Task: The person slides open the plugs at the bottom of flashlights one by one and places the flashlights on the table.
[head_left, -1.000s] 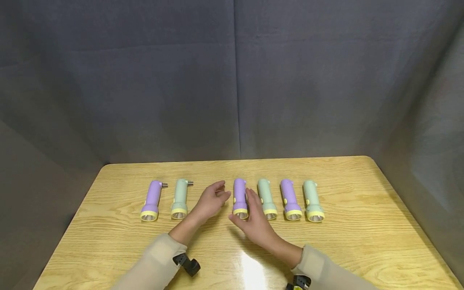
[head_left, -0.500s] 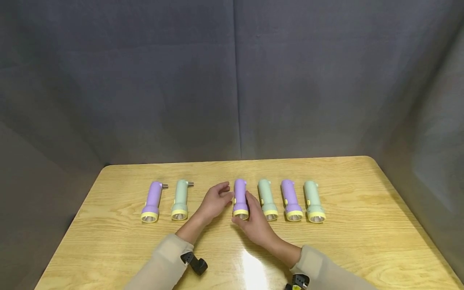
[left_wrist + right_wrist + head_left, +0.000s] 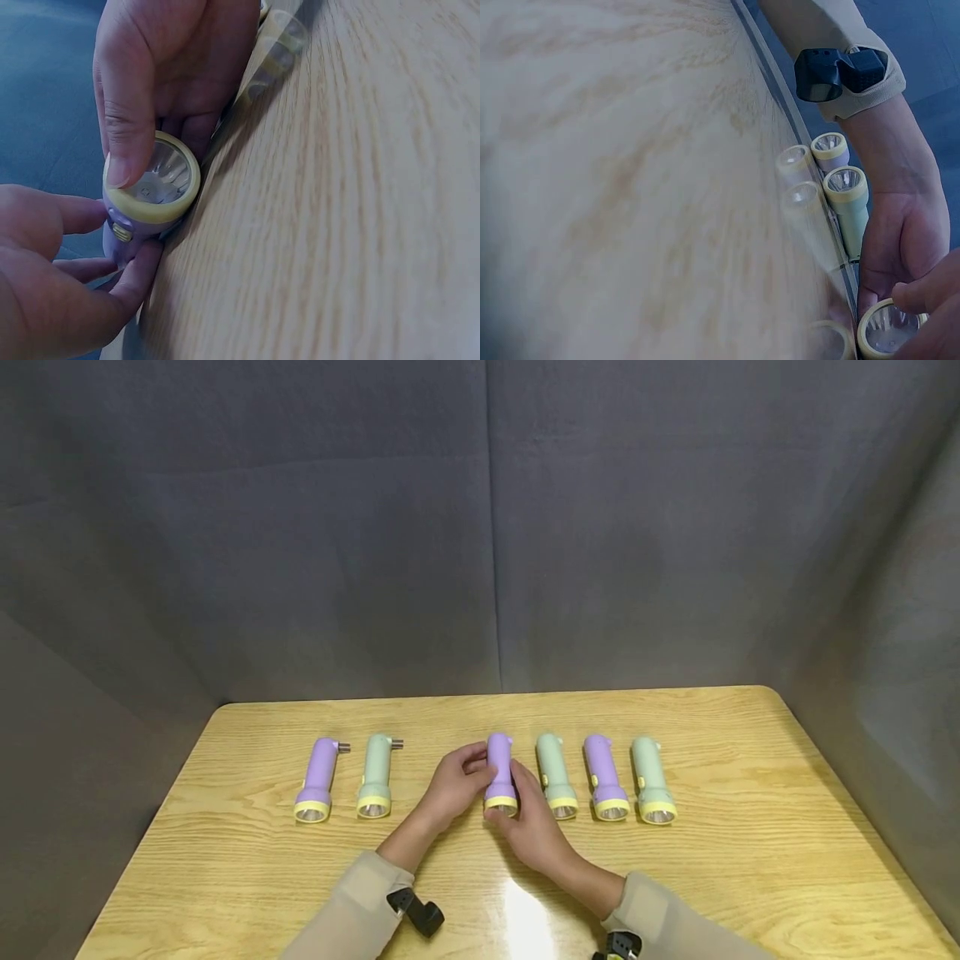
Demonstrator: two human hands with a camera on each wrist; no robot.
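Purple flashlight (image 3: 501, 766), third from the left in a row of six, lies on a wood-grain table (image 3: 202, 868), its yellow-rimmed lens facing the person. Both bare hands are on it. The left hand (image 3: 455, 783) comes in from its left side, thumb and fingers bent and pinching the body; the left wrist view shows the fingertips close to a small yellow switch (image 3: 121, 232). The right hand (image 3: 536, 827) curls round the other side, its thumb laid across the front rim and lens, its fingers along the body. How firmly either hand presses cannot be told.

To the left, well apart, lie an outer purple flashlight (image 3: 319, 768) and a pale green flashlight (image 3: 376, 772), each with metal prongs (image 3: 344, 747) sticking out to the right near the far end. To the right, beginning just beside the right hand, lie a second green flashlight (image 3: 553, 768), another purple flashlight (image 3: 604, 768) and, at the end, a third green flashlight (image 3: 652, 772). All six have yellow rims and point their lenses toward the person.

Beige sleeves (image 3: 360, 897) cover the forearms, with a black wrist device (image 3: 416, 910) at each cuff. Dark grey fabric (image 3: 337, 543) hangs behind the table and at both sides.
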